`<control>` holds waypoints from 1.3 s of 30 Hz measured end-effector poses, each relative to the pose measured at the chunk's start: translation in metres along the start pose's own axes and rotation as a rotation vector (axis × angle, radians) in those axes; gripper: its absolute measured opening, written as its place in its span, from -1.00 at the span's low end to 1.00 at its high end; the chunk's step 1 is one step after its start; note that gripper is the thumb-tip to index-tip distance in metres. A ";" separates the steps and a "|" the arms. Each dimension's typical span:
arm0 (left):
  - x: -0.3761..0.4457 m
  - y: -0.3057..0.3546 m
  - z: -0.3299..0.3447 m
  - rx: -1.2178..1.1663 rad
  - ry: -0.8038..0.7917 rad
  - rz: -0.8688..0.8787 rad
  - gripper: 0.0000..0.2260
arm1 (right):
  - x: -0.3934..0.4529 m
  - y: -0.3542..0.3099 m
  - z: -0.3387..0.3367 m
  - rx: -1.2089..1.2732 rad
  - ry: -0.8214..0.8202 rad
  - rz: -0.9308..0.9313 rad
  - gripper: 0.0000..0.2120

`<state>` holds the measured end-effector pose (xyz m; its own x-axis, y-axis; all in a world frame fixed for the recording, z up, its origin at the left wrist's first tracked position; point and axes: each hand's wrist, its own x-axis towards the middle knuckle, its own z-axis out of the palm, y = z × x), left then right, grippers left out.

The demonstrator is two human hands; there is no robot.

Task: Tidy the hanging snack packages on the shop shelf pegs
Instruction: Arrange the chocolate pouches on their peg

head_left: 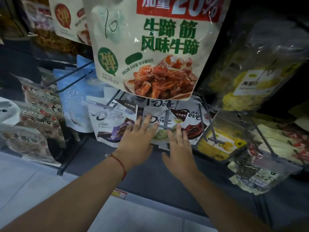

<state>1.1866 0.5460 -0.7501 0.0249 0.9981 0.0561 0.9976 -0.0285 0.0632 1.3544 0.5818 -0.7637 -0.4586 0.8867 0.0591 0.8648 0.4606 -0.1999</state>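
Hands: left hand [136, 144] flat, right hand [179, 148] flat | middle Dove packet [160, 121] touched | three Dove packets

White Dove packages [160, 121] on grey pegs [165, 118], hanging low, overlapping

The big beef-tendon pouch [150, 52] at the upper middle of the frame is plastic film with a soft, half-matt sheen. The Dove bags [115, 124] below it look smoother and glossier. At the right edge, the clear bag of yellow dried fruit [255, 67] is thin, crinkled, shiny plastic (light glints off its folds). The pegs [164, 118] are grey rods with a dull finish, metal or coated, I cannot tell. A red cord bracelet [119, 163] at the lower middle looks like woven thread. The floor [25, 185] at lower left is pale and smooth.
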 end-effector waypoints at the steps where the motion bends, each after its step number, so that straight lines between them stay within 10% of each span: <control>1: 0.004 -0.001 -0.001 -0.006 -0.014 0.000 -0.34 | 0.004 0.002 0.001 -0.005 0.006 -0.004 -0.27; 21: 0.077 0.003 0.032 0.083 0.105 -0.155 -0.25 | 0.076 0.024 0.014 0.072 0.051 0.040 -0.26; 25: 0.078 0.006 0.034 0.038 0.140 -0.178 -0.32 | 0.074 0.023 0.021 0.595 0.323 0.108 -0.42; 31: 0.062 0.000 0.051 -0.471 0.119 -0.236 -0.19 | 0.084 0.010 0.024 1.390 0.244 0.510 -0.66; 39: 0.070 -0.007 0.054 -0.973 0.041 -0.273 -0.16 | 0.098 -0.001 0.020 1.587 0.169 0.575 -0.50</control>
<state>1.1844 0.6192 -0.8005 -0.2168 0.9750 -0.0487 0.4820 0.1503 0.8632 1.3049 0.6677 -0.7773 -0.0654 0.9550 -0.2893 -0.1906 -0.2965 -0.9358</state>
